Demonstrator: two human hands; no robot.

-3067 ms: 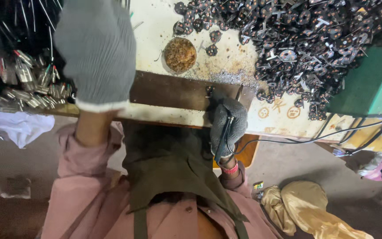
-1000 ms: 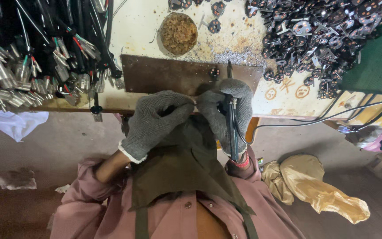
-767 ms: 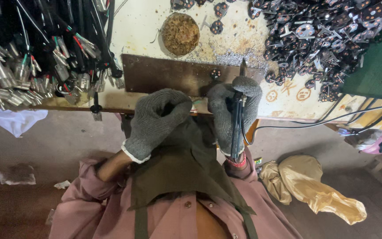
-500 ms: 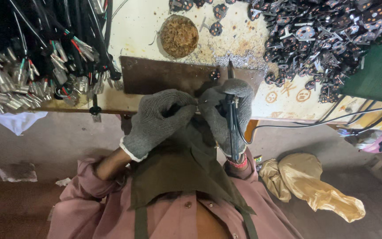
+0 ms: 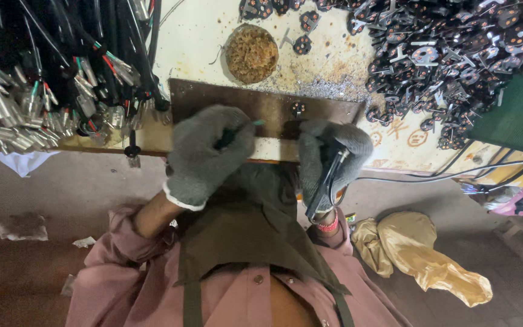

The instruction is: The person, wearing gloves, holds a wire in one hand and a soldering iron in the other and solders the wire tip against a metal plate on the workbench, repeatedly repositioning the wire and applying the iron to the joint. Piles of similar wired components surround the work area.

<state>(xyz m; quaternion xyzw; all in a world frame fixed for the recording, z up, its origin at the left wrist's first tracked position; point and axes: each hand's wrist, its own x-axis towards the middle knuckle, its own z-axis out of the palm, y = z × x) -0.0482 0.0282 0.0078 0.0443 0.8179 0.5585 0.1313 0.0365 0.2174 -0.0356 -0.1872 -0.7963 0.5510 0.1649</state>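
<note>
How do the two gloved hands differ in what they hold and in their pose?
The left hand is closed around a thin green-tipped wire; the right hand grips a dark tool whose handle runs down toward the wrist. The left hand is set further from the body than the right. Both wear grey knitted gloves and rest at the brown plate.

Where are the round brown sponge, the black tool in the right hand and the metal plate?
round brown sponge (image 5: 251,53), head view, its middle.
black tool (image 5: 324,184), head view, its handle.
metal plate (image 5: 267,109), head view, its bare top.
</note>
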